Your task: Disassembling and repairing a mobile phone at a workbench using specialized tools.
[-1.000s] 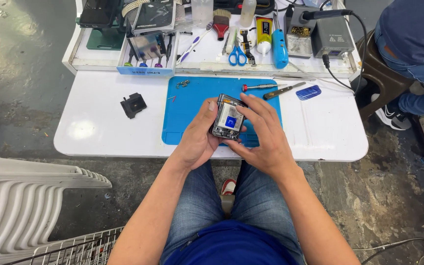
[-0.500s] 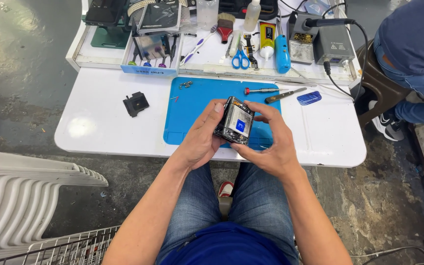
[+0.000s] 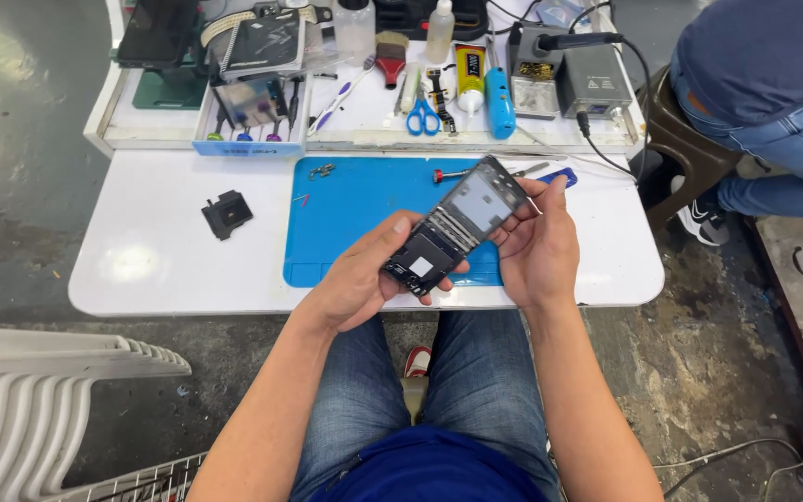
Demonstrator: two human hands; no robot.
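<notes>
From the head view, we see the left hand (image 3: 357, 284) and the right hand (image 3: 539, 249) both closed around an opened phone (image 3: 454, 226), back cover off, held above the front edge of the blue mat (image 3: 355, 209) on the white counter (image 3: 155, 265). The left grip wraps the lower end, thumb laid across the dark inner plate; the right grip cups the upper end from the side, fingers curled behind it.

Half a second ago the phone sat more squarely between the palms, showing a small bright blue patch. Now it is turned to a long diagonal, its upper end toward the screwdriver (image 3: 457, 174) with the red cap, and we see a grey shield and a row of connectors instead. We judge the device is being rotated for inspection rather than set down.

A small black part (image 3: 227, 214) lies well apart on the counter to the left, and loose metal bits (image 3: 321, 171) rest at the mat's top corner. Scissors (image 3: 423, 116) and a blue tube (image 3: 500, 102) stay on the raised shelf behind. Another person's jeans (image 3: 792, 149) show at the right edge.
</notes>
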